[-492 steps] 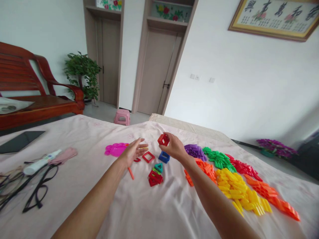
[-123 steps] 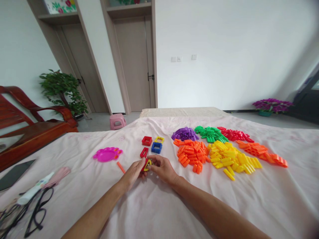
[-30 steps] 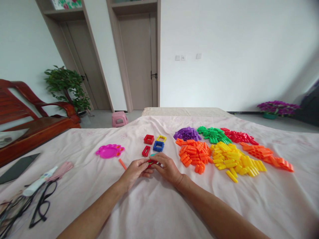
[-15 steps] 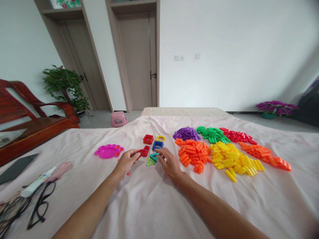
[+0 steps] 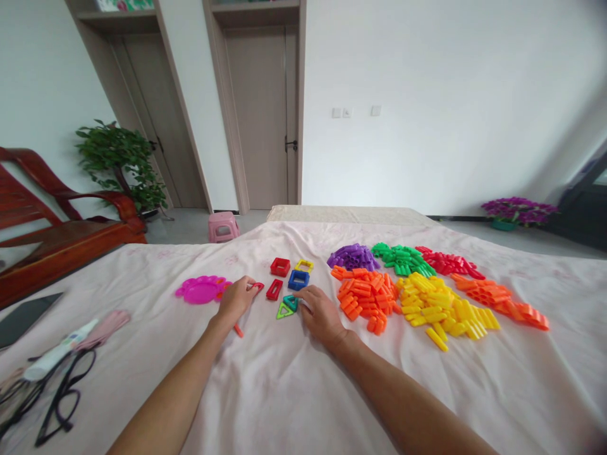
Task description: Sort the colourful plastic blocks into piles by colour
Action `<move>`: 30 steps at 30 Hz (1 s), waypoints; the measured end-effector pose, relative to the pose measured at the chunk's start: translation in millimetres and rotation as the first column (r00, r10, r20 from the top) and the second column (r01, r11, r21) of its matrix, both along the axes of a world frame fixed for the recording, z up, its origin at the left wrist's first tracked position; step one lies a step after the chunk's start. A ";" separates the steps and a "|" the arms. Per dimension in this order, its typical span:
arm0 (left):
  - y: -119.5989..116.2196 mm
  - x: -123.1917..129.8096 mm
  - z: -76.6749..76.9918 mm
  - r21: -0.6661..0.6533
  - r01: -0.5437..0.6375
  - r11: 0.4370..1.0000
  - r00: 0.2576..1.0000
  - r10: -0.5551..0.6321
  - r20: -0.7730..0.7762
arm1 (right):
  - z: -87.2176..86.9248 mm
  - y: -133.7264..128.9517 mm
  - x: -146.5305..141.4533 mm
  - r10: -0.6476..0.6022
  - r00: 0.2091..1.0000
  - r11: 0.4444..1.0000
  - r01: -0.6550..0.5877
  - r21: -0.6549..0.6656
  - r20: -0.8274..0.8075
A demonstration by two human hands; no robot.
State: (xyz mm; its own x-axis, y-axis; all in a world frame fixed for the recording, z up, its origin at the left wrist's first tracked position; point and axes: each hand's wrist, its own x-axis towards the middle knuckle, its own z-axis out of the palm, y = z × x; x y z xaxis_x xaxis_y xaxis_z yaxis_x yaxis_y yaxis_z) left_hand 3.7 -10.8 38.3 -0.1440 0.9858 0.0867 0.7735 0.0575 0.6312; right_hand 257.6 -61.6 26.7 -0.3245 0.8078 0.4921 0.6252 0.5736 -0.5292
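My left hand [image 5: 236,299] has its fingers pinched on a small red magnetic tile [image 5: 258,286], low over the cloth. My right hand [image 5: 322,315] rests on the cloth with bent fingers and the thumb apart. Its fingertips are at the edge of a teal triangle tile [image 5: 291,303]; whether they touch it is unclear. A light green triangle tile [image 5: 284,311] lies against the teal one. Beyond them lie a narrow red frame tile [image 5: 274,290], blue square tiles [image 5: 298,280], a yellow square tile [image 5: 304,265] and red square tiles [image 5: 280,266].
Right of my hands are piles of plastic pieces: orange [image 5: 365,294], purple [image 5: 353,257], green [image 5: 403,259], yellow [image 5: 441,306] and red [image 5: 450,261]. On the left are a magenta tray [image 5: 198,291], a white tube [image 5: 54,360] and black glasses [image 5: 64,398]. An orange piece [image 5: 238,330] lies by my left wrist.
My left hand has moved left with the red tile, away from the narrow red frame and toward the magenta tray. My right hand stays beside the teal triangle, slightly lower in view.
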 end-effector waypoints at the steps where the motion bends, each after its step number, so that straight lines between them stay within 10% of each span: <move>1: -2.2 1.2 1.3 0.005 -0.009 1.000 1.000 0.009 -0.028 | 0.4 -0.1 -0.1 -0.002 1.000 1.000 0.002 0.002 0.023; 9: -38.5 20.8 23.9 0.251 0.135 0.959 0.959 -0.063 -0.277 | -2.6 0.9 -6.7 0.070 0.974 0.997 -0.075 0.014 0.217; 17: -65.9 57.4 24.3 0.036 0.348 0.937 0.894 -0.320 -0.313 | 6.3 -4.6 -4.4 0.035 0.959 0.999 -0.035 -0.004 0.283; 30: -70.4 65.2 12.6 0.091 0.359 0.929 0.894 -0.314 -0.320 | 5.6 2.8 1.4 0.080 0.985 0.995 -0.070 -0.070 0.153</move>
State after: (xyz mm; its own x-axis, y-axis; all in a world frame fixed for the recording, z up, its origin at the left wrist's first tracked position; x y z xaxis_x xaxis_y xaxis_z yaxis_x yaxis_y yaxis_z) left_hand 69.0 -81.2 51.0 0.2485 0.9439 0.2177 0.8817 -0.3135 0.3526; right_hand 259.0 -58.8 32.3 -0.4540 0.8064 0.3789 0.6588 0.5901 -0.4666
